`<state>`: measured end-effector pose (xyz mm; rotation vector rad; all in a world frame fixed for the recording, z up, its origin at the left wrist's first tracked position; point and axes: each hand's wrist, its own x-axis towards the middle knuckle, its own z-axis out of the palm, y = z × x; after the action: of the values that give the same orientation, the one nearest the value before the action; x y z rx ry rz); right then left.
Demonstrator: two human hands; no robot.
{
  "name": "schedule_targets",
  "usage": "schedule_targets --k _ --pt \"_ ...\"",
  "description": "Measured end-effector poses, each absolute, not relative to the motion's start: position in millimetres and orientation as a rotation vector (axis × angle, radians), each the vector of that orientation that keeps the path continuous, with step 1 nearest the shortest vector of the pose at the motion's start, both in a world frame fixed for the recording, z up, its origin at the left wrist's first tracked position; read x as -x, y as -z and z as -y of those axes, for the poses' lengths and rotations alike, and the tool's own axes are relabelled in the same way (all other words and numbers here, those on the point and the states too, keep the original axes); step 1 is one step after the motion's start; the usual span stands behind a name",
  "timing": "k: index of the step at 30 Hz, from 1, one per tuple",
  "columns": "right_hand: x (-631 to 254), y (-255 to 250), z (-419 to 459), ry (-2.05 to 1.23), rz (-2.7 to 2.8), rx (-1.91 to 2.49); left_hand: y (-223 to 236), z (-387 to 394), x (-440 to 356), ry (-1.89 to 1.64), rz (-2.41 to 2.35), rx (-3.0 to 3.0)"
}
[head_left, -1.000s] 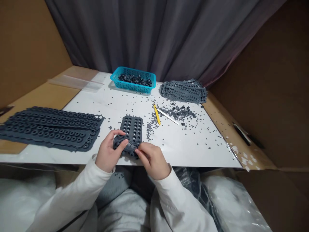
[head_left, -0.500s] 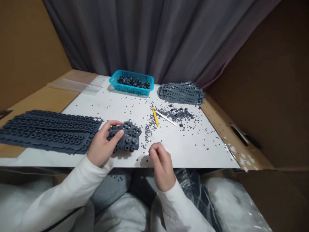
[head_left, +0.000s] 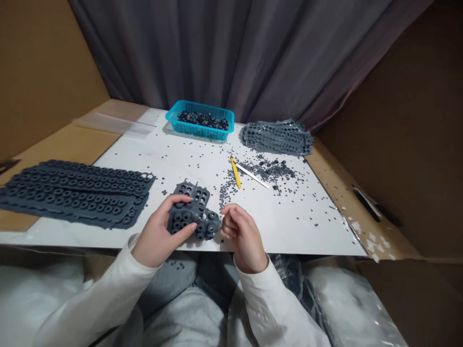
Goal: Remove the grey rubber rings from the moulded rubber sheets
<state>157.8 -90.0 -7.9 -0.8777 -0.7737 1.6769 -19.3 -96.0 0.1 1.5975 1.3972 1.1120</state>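
Note:
My left hand [head_left: 158,236] grips a dark grey rubber sheet [head_left: 181,216] with rows of molded rings and round holes. Its near part is folded over toward me, the thumb pressing on top, while the far end [head_left: 191,191] lies toward the middle of the white table. Just to the right of the sheet's bent edge is my right hand [head_left: 244,236], its fingers curled in and closed. Whatever those fingers may hold is hidden.
Larger stacked ring sheets [head_left: 75,193] lie at left. At the back stand a blue basket [head_left: 231,118] of small dark pieces and a pile of holed sheets [head_left: 277,137]. A yellow tool [head_left: 236,173], a white stick [head_left: 253,175] and scattered grey bits [head_left: 275,169] lie at right.
My right hand drew away from the sheet to the right, then came back close to its edge. The left hand kept hold and tilted the sheet up, then lowered it again, folded.

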Motion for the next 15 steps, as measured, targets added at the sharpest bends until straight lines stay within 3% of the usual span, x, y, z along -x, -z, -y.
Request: schedule_targets --k 5,9,15 --pt "-158.1 2.1 98.0 -1.256 1.458 1.165 2.5 102.3 17.8 -1.114 -1.349 -1.575" --pt "-159.1 0.9 98.8 -0.891 1.994 1.135 -0.6 102.1 18.0 -1.108 -1.348 -1.548" --pt "-156.7 10.7 95.3 -0.585 2.214 1.086 1.7 94.7 11.7 -1.082 -1.466 -1.475"
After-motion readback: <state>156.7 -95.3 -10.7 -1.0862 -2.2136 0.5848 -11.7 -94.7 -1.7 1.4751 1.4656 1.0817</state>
